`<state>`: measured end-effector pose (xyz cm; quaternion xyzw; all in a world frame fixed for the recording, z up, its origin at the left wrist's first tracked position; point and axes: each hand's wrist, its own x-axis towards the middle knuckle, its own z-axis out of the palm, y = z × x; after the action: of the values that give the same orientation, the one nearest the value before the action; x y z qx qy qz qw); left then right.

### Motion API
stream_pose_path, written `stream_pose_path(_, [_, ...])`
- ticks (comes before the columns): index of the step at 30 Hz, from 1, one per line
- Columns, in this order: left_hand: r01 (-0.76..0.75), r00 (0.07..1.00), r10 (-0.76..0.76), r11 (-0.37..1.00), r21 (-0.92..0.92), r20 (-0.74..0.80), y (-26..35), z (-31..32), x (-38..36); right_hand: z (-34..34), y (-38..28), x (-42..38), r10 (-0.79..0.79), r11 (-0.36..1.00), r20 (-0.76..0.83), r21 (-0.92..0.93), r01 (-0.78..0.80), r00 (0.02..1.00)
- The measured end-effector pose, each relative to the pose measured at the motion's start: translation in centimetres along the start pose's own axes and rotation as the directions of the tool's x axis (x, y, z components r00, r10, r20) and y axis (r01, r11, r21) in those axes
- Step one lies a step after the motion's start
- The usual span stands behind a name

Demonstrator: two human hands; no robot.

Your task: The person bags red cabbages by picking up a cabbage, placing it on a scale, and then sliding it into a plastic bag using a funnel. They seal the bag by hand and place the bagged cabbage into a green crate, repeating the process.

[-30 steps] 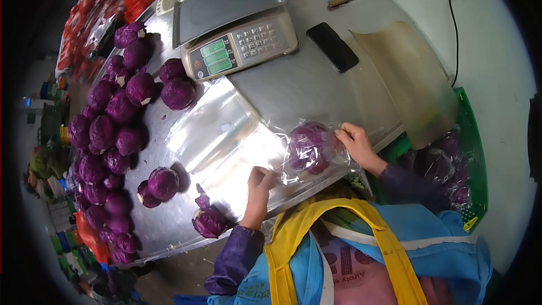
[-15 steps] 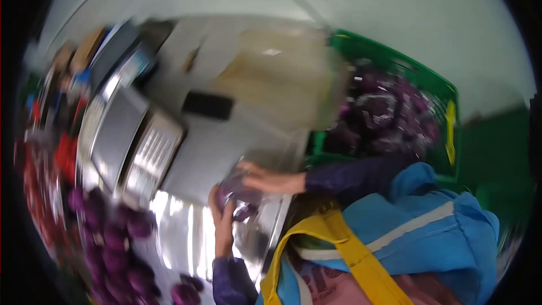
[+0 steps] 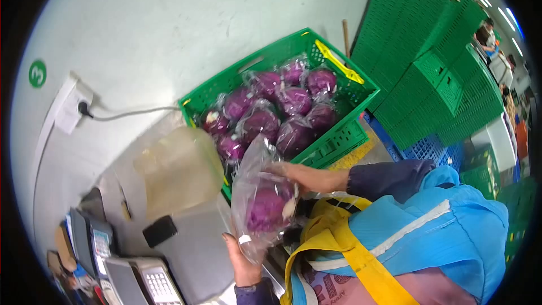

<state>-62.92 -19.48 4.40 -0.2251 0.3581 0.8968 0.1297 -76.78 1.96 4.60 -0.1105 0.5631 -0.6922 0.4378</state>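
Observation:
A red cabbage [image 3: 268,206] in a clear plastic bag [image 3: 255,166] is held in front of my body, beside the near edge of a green crate [image 3: 344,130]. My right hand [image 3: 316,178] grips the bag's upper right side; its fingertips are partly hidden by the plastic. Below it, my left hand [image 3: 245,262] supports the bag's lower end, thumb out to the left and the other fingers hidden behind the bag. Several bagged red cabbages [image 3: 293,101] fill most of the crate.
A translucent yellowish sheet [image 3: 180,172] lies on the metal table [image 3: 206,251], near a black phone [image 3: 160,231] and a knife [image 3: 125,209]. A scale or label machine [image 3: 149,282] stands lower left. Green crates [image 3: 418,51] are stacked right; a cable [image 3: 135,114] runs from the wall.
My view has swung right, from the metal table towards the green crate. Both hands have carried the bagged cabbage from over the table to the crate's edge.

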Motion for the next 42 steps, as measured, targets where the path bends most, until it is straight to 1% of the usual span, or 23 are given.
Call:
stream_pose_path(4, [-0.146,0.924,0.155,0.988,-0.053,0.351,-1.1,4.4,5.9,-5.5,-1.9,-3.1,-0.048,0.983,-0.228,0.161,0.087,0.972])
stream_pose_path(6, [-0.179,0.847,0.165,0.984,-0.021,0.506,-1.3,7.9,9.1,-7.9,-3.4,-4.9,-0.131,0.984,-0.346,0.067,0.164,0.929])
stream_pose_path(8, [-0.086,0.924,-0.039,0.949,0.305,0.381,-0.8,12.1,13.0,-11.1,-4.3,-6.0,-0.120,0.989,-0.394,0.032,0.144,0.911])
stream_pose_path(10, [-0.130,0.895,-0.048,0.924,0.361,0.444,-3.3,13.8,18.7,-14.8,-4.8,-7.3,-0.195,0.976,-0.532,-0.192,0.108,0.824])
stream_pose_path(14, [0.128,0.943,-0.202,0.954,0.273,0.263,-7.0,21.0,25.0,-23.9,-5.1,-9.2,-0.181,0.954,-0.613,-0.300,-0.015,0.769])
stream_pose_path(17, [0.116,0.955,-0.218,0.898,0.423,0.201,-11.3,23.3,30.3,-29.2,-4.9,-10.3,-0.270,0.785,-0.669,-0.570,-0.245,0.692])
stream_pose_path(18, [0.129,0.955,-0.229,0.894,0.429,0.190,-12.8,24.0,31.6,-31.0,-3.7,-10.1,-0.373,0.529,-0.611,-0.759,-0.381,0.699])
stream_pose_path(19, [0.129,0.962,-0.244,0.805,0.579,0.125,-14.2,24.7,32.7,-32.0,-3.3,-10.1,-0.447,0.210,-0.521,-0.851,-0.481,0.727])
stream_pose_path(21, [0.157,0.966,-0.258,0.689,0.708,0.036,-17.2,24.0,35.2,-32.2,-3.4,-9.4,-0.301,0.233,-0.544,-0.838,-0.493,0.783])
stream_pose_path(22, [-0.107,0.972,-0.157,0.358,0.928,0.173,-19.1,22.0,36.5,-31.7,-4.1,-9.2,-0.243,0.243,-0.494,-0.864,-0.441,0.835])
stream_pose_path(23, [-0.342,0.935,-0.124,-0.056,0.938,0.333,-20.6,20.4,37.5,-31.8,-4.4,-9.0,-0.186,0.253,-0.432,-0.889,-0.382,0.883])
stream_pose_path(24, [-0.169,0.968,-0.133,0.291,0.942,0.214,-21.6,19.6,38.2,-32.4,-4.2,-8.7,-0.198,0.298,-0.446,-0.876,-0.379,0.873])
stream_pose_path(25, [-0.142,0.975,-0.124,0.290,0.946,0.184,-20.4,21.1,37.5,-32.7,-4.2,-8.4,-0.185,0.305,-0.422,-0.883,-0.356,0.888])
stream_pose_path(27, [0.243,0.930,-0.365,0.526,0.815,-0.042,-17.4,23.6,35.9,-32.6,-4.2,-8.0,-0.386,0.384,-0.421,-0.882,-0.272,0.821])
stream_pose_path(28, [0.256,0.934,-0.350,0.527,0.810,-0.068,-17.1,23.8,35.2,-32.6,-3.6,-7.8,-0.382,0.391,-0.399,-0.887,-0.246,0.834])
stream_pose_path(30, [0.103,0.985,-0.173,0.526,0.844,-0.012,-16.0,23.7,34.5,-33.3,-2.7,-7.0,-0.378,0.254,-0.224,-0.958,-0.132,0.898])
stream_pose_path(32, [-0.009,0.999,0.031,0.577,0.816,-0.011,-13.1,21.5,33.8,-33.9,-3.0,-6.4,-0.543,0.335,-0.137,-0.940,0.064,0.829])
stream_pose_path(35, [-0.214,0.880,0.460,0.608,0.764,-0.119,-7.2,15.5,31.1,-34.1,-7.0,-6.7,-0.587,0.466,-0.295,-0.885,0.017,0.754])
stream_pose_path(36, [-0.136,0.790,0.595,0.407,0.903,-0.149,-4.5,13.4,29.6,-34.3,-7.8,-6.8,-0.581,0.572,-0.403,-0.820,0.002,0.707])
stream_pose_path(38, [-0.038,0.525,0.851,0.016,0.999,0.006,-0.2,7.4,27.0,-36.0,-8.1,-6.7,-0.689,0.414,-0.356,-0.908,-0.061,0.631])
stream_pose_path(39, [0.084,0.528,0.845,0.042,0.996,-0.080,1.8,6.3,25.3,-36.7,-8.2,-6.6,-0.752,0.297,-0.305,-0.948,-0.112,0.584])
stream_pose_path(41, [0.157,0.515,0.847,0.056,0.986,-0.130,3.9,2.4,23.3,-37.7,-8.0,-5.8,-0.719,0.367,-0.385,-0.917,-0.155,0.579])
stream_pose_path(42, [0.206,0.533,0.846,-0.116,0.972,-0.012,4.5,1.6,22.8,-38.1,-7.6,-5.2,-0.677,0.442,-0.464,-0.877,-0.188,0.572])
